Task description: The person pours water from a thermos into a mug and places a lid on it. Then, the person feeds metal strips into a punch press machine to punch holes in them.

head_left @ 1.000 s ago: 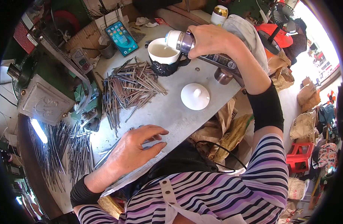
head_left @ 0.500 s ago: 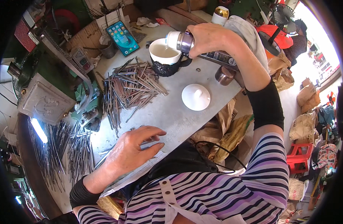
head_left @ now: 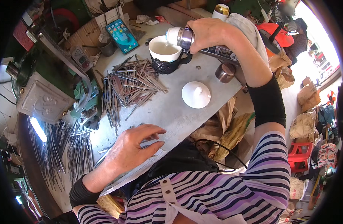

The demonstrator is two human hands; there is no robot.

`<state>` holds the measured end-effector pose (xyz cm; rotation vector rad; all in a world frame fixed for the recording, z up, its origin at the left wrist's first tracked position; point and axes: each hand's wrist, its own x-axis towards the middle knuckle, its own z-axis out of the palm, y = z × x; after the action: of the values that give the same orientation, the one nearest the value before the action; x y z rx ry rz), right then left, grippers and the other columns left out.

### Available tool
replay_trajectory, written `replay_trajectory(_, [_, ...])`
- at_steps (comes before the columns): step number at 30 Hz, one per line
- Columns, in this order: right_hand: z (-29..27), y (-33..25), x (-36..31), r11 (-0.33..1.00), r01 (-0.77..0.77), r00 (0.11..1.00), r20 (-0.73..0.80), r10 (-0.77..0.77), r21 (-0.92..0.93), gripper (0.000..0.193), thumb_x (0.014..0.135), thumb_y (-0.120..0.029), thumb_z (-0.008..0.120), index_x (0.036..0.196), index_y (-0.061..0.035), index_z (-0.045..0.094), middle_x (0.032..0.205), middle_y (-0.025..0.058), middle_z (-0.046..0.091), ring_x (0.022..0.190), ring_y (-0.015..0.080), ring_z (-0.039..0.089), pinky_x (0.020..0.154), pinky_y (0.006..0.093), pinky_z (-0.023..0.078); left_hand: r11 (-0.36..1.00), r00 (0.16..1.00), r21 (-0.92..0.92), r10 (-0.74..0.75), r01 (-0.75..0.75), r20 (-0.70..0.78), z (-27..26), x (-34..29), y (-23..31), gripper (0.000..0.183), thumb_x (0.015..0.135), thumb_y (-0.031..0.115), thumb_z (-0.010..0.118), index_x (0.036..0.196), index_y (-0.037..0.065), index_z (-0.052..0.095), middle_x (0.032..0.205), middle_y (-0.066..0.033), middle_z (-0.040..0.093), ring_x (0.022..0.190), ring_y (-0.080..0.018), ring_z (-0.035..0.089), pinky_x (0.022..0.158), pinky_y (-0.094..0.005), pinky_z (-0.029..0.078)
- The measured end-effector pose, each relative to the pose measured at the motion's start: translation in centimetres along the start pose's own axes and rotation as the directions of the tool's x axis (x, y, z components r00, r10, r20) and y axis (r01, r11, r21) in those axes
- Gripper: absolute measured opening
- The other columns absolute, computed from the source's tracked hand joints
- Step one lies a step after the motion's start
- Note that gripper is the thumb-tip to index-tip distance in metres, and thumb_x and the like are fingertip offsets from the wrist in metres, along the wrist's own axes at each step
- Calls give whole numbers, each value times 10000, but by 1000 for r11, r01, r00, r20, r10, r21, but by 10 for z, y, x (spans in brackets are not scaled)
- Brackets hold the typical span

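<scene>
My right hand is wrapped round a dark thermos flask, which lies tipped to the left. Its white mouth hangs over the rim of a white mug, and a thin clear stream seems to run from it into the mug. A black openwork holder with a handle surrounds the mug's lower part. Nearer me lies a white knobbed lid, and beside the table's right edge stands a brown metal cup-shaped cap. My left hand hovers or rests by the front edge, fingers apart and holding nothing.
Loose metal rods are heaped left of the mug, with more bundles further left. A lit phone leans at the back. Green machinery borders the left side. Paper sacks and a red stool are to the right.
The thermos flask's mouth has risen slightly, and a clear stream now shows at it. My left hand stays nearly where it was.
</scene>
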<state>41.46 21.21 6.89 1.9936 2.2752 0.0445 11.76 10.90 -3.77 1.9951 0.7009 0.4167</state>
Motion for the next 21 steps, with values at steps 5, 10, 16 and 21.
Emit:
replay_trajectory(5, [0, 1, 2, 1000, -2, 1000, -2, 2, -10, 597, 559, -308, 737, 1055, -3, 606, 899, 186, 667, 837, 311, 658, 764, 384, 523, 1000, 1000, -3, 10, -10, -11, 1, -1, -4, 281, 822, 71, 675, 1090, -8, 640, 1014, -159, 663, 902, -239, 667, 742, -335, 560])
replay_trajectory(10, [1, 1, 2, 1000, -2, 1000, 8, 2, -12, 587, 571, -308, 733, 1053, 1, 603, 899, 186, 670, 848, 312, 657, 776, 386, 522, 1000, 1000, -25, 3, -4, -24, 0, -2, -3, 285, 818, 73, 677, 1089, -6, 640, 1014, -157, 662, 902, -241, 667, 746, -335, 560])
replay_trajectory(16, [-2, -5, 2, 1000, -12, 1000, 23, 12, -11, 596, 569, -298, 738, 1071, -5, 605, 910, 181, 673, 869, 313, 657, 786, 389, 521, 1000, 1000, 9, 3, -3, -23, -1, -3, -3, 282, 821, 77, 672, 1089, -5, 641, 1002, -159, 662, 894, -241, 666, 743, -334, 559])
replay_trajectory(21, [-2, 0, 0, 1000, -9, 1000, 2, 9, -28, 616, 564, -303, 738, 1089, -9, 606, 928, 180, 674, 878, 313, 657, 796, 387, 519, 1000, 999, 11, 24, -24, -24, 0, -2, -3, 289, 815, 79, 672, 1088, -7, 639, 991, -162, 663, 893, -244, 665, 731, -331, 559])
